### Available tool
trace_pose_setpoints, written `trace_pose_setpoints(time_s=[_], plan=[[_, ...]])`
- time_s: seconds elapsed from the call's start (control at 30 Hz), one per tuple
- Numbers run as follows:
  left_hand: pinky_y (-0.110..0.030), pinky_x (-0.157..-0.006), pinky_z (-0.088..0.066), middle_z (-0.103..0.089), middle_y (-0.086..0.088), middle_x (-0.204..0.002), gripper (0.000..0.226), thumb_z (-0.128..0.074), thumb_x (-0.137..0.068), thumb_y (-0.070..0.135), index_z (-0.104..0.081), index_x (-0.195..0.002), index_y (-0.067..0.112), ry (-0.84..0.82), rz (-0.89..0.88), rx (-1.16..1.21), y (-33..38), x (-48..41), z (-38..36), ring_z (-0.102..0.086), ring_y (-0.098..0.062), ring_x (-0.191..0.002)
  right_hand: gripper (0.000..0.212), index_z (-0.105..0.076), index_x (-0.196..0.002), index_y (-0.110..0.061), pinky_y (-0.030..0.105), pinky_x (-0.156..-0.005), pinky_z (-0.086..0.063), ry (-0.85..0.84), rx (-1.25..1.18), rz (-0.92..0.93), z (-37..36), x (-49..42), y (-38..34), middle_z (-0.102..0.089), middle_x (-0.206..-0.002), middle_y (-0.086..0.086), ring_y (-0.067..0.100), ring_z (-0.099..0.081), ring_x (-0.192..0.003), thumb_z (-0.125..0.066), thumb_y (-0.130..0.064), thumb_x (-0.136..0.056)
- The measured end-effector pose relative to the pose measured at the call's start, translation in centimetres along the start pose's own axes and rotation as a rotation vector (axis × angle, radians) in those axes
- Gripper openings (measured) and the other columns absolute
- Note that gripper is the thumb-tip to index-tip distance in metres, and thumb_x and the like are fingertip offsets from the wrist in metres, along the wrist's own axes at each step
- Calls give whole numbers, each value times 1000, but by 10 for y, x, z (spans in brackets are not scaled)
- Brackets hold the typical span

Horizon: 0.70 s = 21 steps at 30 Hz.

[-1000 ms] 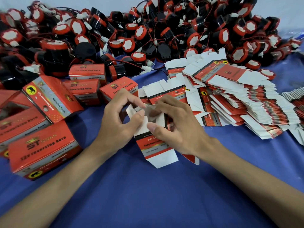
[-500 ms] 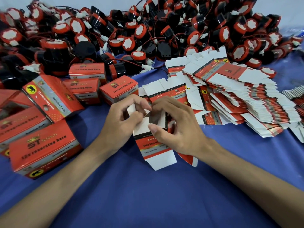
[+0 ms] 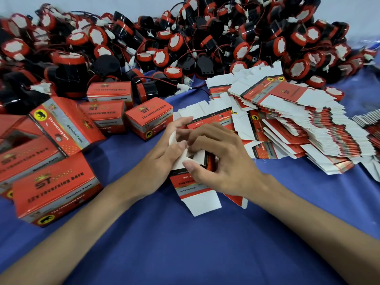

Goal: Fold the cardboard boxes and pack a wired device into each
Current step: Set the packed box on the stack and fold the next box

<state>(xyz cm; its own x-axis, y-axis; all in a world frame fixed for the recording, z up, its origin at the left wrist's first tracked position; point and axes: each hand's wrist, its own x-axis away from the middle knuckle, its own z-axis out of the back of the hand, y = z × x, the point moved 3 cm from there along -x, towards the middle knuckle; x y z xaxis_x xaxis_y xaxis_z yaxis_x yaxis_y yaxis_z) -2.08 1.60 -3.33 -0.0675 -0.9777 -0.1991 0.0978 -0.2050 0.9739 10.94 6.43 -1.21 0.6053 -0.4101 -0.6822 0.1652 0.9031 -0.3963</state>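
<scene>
Right in front of the person, near the middle of the blue cloth-covered table [image 3: 185, 249], both hands are busy on one half-folded red-and-white cardboard box [image 3: 192, 185]. It sits tilted on the cloth. Its far end is up between the hands and a plain white flap sticks out at the near end, resting on the cloth. The left hand [image 3: 162, 161] has its fingers curled around the box's left side, with the thumb pressed onto a white flap at the top. The right hand [image 3: 224, 161] grips from the other side, thumb laid across the near white panel and fingers bent over the open top. How the flaps under the fingers lie I cannot tell, since the hands cover them.

Off to the left sits a cluster of closed red cardboard boxes [image 3: 55, 192] printed "12V reversing horn", some lying flat and some tipped on an edge. To the right, just beyond the right hand, a slumped stack of flat unfolded box blanks [image 3: 304, 124] fans out over the cloth, with a smaller lot at the far right edge. Along the far side of the table, a big heap of round black-and-red wired devices [image 3: 185, 42] is piled up, with thin red and black leads and white plugs tangled through it. A few of them lie right against the closed boxes.
</scene>
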Motion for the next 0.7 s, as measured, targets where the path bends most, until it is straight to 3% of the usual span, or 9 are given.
trace_pose_setpoints(time_s=[0.13, 0.3, 0.37, 0.43, 0.53, 0.63, 0.7], plan=[[-11, -85, -45, -55, 9, -123, 41, -37, -93, 19, -36, -134, 24, -19, -18, -17, 4, 1, -1, -58, 3, -108, 40, -68, -82, 0, 37, -81, -45, -66, 62, 49, -2, -1, -4, -70, -97, 8, 30, -61, -84, -55, -38, -85], [-10, -75, -46, -57, 8, -113, 55, -41, -79, 1, -39, -130, 22, 5, -17, -46, 3, -2, -3, -61, 7, -91, 44, -66, -102, -3, 43, -78, -46, -137, 78, 58, -3, 0, -5, -68, -105, 6, 31, -54, -89, -56, -42, -84], [-12, -82, -46, -56, 10, -119, 50, -44, -85, 8, -39, -131, 24, -19, -1, -11, 2, 0, -6, -59, 6, -102, 44, -67, -101, -4, 41, -76, -46, -137, 71, 64, -3, -1, -5, -66, -98, 5, 28, -52, -86, -56, -42, -85], [-16, -96, -44, -52, 13, -134, 47, -46, -94, 31, -37, -139, 25, -53, 12, 18, 1, 1, -8, -50, 4, -123, 44, -63, -99, -3, 40, -73, -46, -133, 26, 29, -3, -2, -5, -60, -91, -1, 21, -48, -85, -56, -43, -83], [-16, -104, -37, -50, 21, -138, 47, -30, -97, 59, -44, -137, 38, -126, -29, 25, 6, 6, -15, -42, 3, -130, 47, -53, -100, -5, 36, -71, -47, -118, -24, -30, -2, 1, -4, -54, -89, -4, 14, -48, -84, -59, -47, -80], [-9, -103, -34, -46, 25, -140, 48, -18, -98, 52, -37, -140, 35, -32, 33, 121, 4, 6, -13, -38, 8, -132, 49, -47, -108, -8, 26, -77, -45, -66, -50, -12, -2, 4, -4, -53, -95, -6, 9, -47, -87, -60, -45, -79], [-15, -105, -37, -48, 15, -142, 45, -27, -97, 38, -40, -139, 28, -5, 43, 99, 4, 4, -13, -42, 3, -132, 53, -44, -112, -8, 24, -77, -45, -21, -54, 1, 0, 3, -3, -46, -104, 1, 10, -45, -91, -61, -45, -78]])
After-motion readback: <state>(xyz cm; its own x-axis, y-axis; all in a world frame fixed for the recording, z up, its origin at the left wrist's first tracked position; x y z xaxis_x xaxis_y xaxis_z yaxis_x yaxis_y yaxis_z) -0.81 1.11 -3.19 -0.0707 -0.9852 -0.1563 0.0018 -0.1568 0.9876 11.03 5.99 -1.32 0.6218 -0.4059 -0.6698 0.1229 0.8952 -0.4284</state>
